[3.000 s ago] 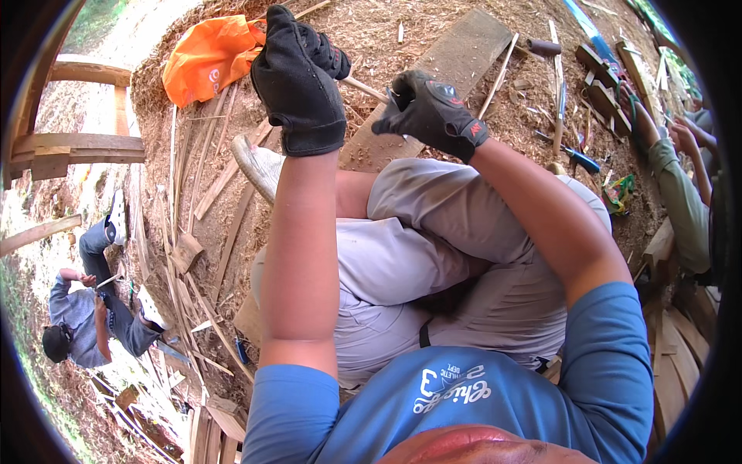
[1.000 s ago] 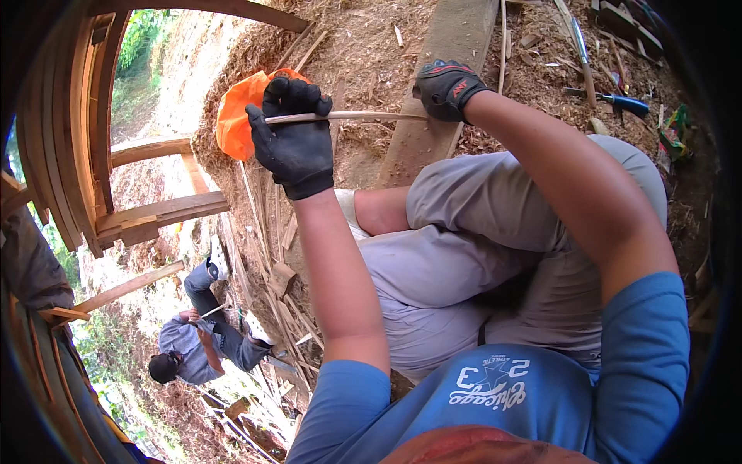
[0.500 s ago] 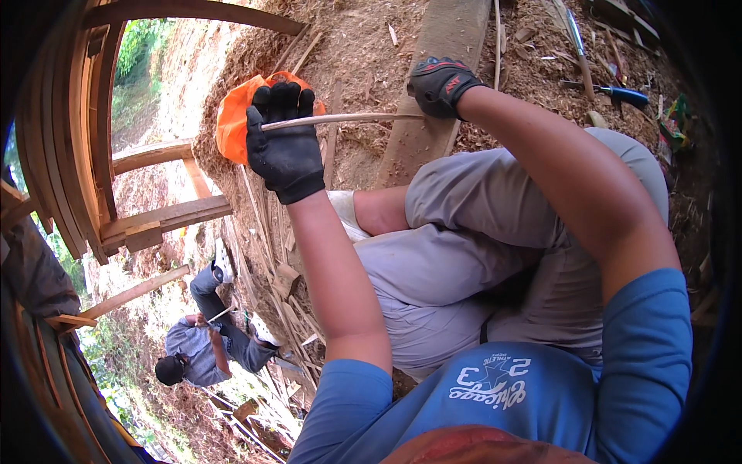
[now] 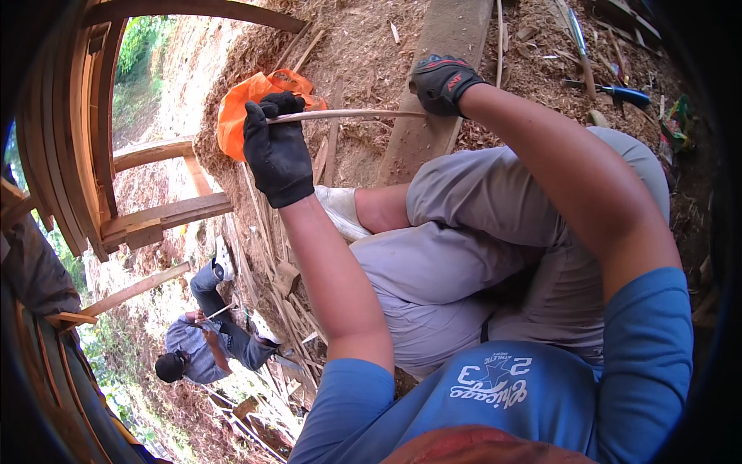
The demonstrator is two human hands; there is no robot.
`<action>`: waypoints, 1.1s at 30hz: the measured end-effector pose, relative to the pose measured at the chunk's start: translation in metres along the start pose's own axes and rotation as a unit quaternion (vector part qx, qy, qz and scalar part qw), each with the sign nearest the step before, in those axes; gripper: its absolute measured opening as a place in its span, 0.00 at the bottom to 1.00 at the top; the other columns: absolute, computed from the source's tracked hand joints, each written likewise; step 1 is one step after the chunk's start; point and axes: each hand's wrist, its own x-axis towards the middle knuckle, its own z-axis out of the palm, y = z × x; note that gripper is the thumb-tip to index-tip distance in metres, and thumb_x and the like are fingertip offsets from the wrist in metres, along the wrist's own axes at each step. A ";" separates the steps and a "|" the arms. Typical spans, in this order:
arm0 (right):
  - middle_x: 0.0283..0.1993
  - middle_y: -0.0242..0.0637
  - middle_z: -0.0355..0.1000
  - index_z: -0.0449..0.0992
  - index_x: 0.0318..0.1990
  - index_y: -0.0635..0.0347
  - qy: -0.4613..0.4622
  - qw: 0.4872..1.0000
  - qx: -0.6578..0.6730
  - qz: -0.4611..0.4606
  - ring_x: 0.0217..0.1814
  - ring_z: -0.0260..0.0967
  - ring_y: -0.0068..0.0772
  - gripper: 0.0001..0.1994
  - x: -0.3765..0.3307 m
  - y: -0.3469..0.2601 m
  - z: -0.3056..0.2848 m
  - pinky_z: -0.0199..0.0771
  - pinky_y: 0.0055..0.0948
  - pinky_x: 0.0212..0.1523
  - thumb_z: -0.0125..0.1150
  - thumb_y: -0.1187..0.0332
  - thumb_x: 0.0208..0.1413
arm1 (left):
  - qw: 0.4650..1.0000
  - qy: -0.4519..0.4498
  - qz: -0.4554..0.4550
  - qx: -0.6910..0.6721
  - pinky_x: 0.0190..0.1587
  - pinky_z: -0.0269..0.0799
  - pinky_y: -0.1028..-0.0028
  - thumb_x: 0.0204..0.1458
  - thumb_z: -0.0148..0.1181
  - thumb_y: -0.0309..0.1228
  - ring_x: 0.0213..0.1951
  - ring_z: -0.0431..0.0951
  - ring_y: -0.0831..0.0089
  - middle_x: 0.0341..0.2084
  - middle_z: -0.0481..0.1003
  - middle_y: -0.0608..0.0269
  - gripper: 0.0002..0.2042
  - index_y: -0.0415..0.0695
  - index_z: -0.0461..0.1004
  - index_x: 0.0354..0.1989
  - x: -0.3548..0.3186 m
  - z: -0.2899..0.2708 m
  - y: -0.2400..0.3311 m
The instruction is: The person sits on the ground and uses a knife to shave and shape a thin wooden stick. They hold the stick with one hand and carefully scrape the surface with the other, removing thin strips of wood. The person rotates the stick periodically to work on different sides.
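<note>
A thin pale wooden stick [image 4: 355, 114] spans the gap between my two gloved hands. Its left end is pinched in the fingers of my left hand [image 4: 277, 151], which wears a black glove, in front of an orange plastic bag [image 4: 231, 116]. My right hand [image 4: 447, 83], in a black glove with red marks, is closed at the stick's other end, above a wide wooden plank [image 4: 457, 27]. The right fingertips are partly hidden, and I cannot see whether they also grip a tool.
Wood shavings [image 4: 371, 46] cover the ground. At the upper right lie a blue-handled tool [image 4: 627, 96] and a long blade with a wooden handle [image 4: 582, 54]. Wooden framing [image 4: 166, 220] stands at left. Another person [image 4: 202, 344] sits at lower left, holding a stick, near scattered strips.
My left fingers, raised and loosely curled before, have folded down and closed on the stick. The left hand has shifted slightly left. My right hand has barely moved.
</note>
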 end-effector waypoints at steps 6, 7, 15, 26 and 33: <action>0.54 0.51 0.80 0.84 0.49 0.60 -0.010 1.000 0.011 0.006 0.56 0.79 0.53 0.16 -0.001 -0.001 -0.003 0.80 0.46 0.56 0.57 0.67 0.57 | 0.999 0.012 0.008 0.050 0.57 0.77 0.56 0.68 0.59 0.44 0.49 0.82 0.62 0.41 0.81 0.58 0.16 0.42 0.79 0.41 -0.001 -0.001 0.003; 0.54 0.53 0.80 0.83 0.51 0.63 -0.011 1.000 0.016 0.004 0.56 0.80 0.53 0.17 -0.002 -0.002 -0.005 0.81 0.46 0.55 0.58 0.68 0.56 | 0.999 0.011 0.009 0.051 0.56 0.77 0.57 0.68 0.59 0.44 0.48 0.82 0.62 0.41 0.81 0.58 0.16 0.42 0.79 0.41 0.000 -0.002 0.004; 0.54 0.52 0.81 0.83 0.50 0.65 -0.018 1.000 0.005 -0.002 0.56 0.80 0.53 0.17 0.002 0.002 -0.001 0.81 0.46 0.55 0.58 0.68 0.57 | 0.985 0.066 0.079 0.140 0.49 0.78 0.66 0.64 0.66 0.42 0.41 0.82 0.69 0.36 0.82 0.60 0.14 0.42 0.82 0.37 0.001 0.005 0.001; 0.52 0.48 0.82 0.84 0.51 0.60 -0.031 1.000 0.000 0.001 0.55 0.81 0.51 0.17 -0.001 0.000 -0.001 0.81 0.46 0.54 0.55 0.67 0.60 | 0.749 0.156 0.172 0.621 0.31 0.69 0.69 0.69 0.58 0.46 0.24 0.74 0.74 0.21 0.78 0.65 0.23 0.39 0.80 0.28 -0.002 0.036 0.012; 0.45 0.50 0.82 0.85 0.46 0.59 0.010 0.998 0.031 -0.061 0.49 0.81 0.53 0.13 -0.011 -0.020 -0.010 0.81 0.47 0.49 0.56 0.66 0.61 | 0.699 0.143 0.209 0.669 0.36 0.71 0.63 0.73 0.40 0.54 0.27 0.77 0.65 0.23 0.78 0.59 0.31 0.40 0.76 0.27 -0.007 0.027 -0.001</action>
